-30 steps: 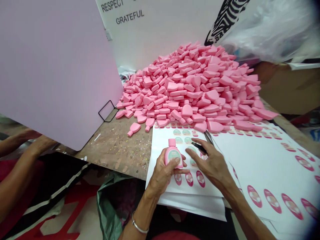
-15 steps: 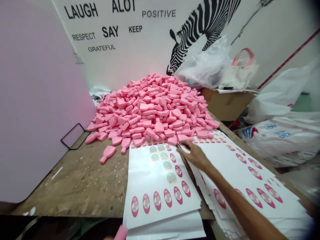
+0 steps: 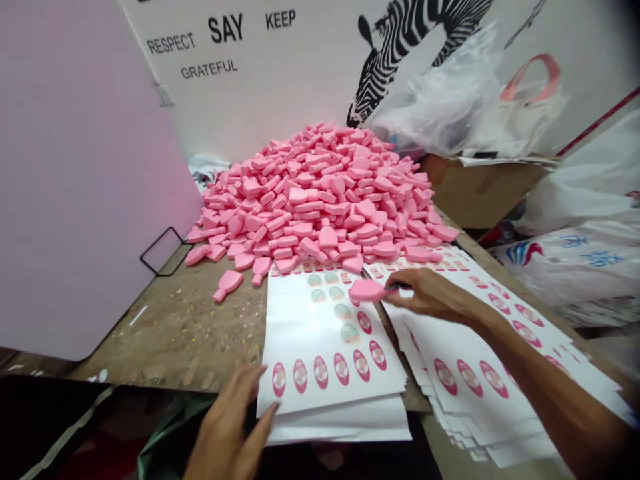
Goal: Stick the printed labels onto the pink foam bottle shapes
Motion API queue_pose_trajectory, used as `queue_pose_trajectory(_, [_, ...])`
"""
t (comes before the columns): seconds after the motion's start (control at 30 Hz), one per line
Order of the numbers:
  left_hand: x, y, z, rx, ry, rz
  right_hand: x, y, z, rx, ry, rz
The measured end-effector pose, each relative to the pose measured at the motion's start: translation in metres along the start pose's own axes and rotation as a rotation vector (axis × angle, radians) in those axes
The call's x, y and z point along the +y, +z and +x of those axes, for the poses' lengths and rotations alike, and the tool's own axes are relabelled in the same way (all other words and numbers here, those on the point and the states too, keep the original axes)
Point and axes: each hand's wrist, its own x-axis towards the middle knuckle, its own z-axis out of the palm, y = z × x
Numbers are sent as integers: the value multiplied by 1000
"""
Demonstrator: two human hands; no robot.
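Observation:
My right hand (image 3: 417,291) is closed with a pink bottle-shaped foam-like piece (image 3: 367,290) at its fingertips, over the right edge of the sticker sheets (image 3: 300,340). A thin dark tool (image 3: 397,287), its kind unclear, also shows between those fingers. My left hand (image 3: 233,417) is open, thumb and fingers apart, by the lower left corner of the same sheets. Its fingertips are close to the paper; whether they touch it I cannot tell. Pink oval stickers and greenish blank spots show on the top sheet. Behind lies a large heap of pink pieces (image 3: 320,193).
A second stack of sticker sheets (image 3: 450,347) lies to the right, under my right arm. One loose pink piece (image 3: 228,284) and a black wire frame (image 3: 163,252) are on the left. A cardboard box (image 3: 485,190) and plastic bags (image 3: 590,260) stand at the right.
My right hand has drawn back from the heap's front edge and now has a pink piece at its fingers. My left hand has come up into view; the pink piece seen near the bottom edge is gone.

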Motion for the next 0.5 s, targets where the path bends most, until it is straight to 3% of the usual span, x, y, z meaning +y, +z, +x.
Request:
queue_pose_trajectory(0.07, [18, 28, 23, -50, 320, 110, -39, 1, -24, -216, -147, 173])
queue_pose_trajectory(0.13, [36, 55, 38, -262, 449, 86, -65, 9, -41, -341, -216, 321])
queue_pose_trajectory(0.17, [42, 67, 41, -351, 448, 32, -70, 16, -46, -352, -202, 388])
queue_pose_trajectory(0.23, [47, 84, 43, -440, 289, -154, -67, 33, -49, -261, -94, 483])
queue_pose_trajectory(0.37, [38, 100, 48, -355, -153, -652, -35, 74, -39, 126, 122, 342])
queue_pose_trajectory(0.5, [34, 111, 65, -255, -245, -777, -21, 103, -30, 291, 83, 19])
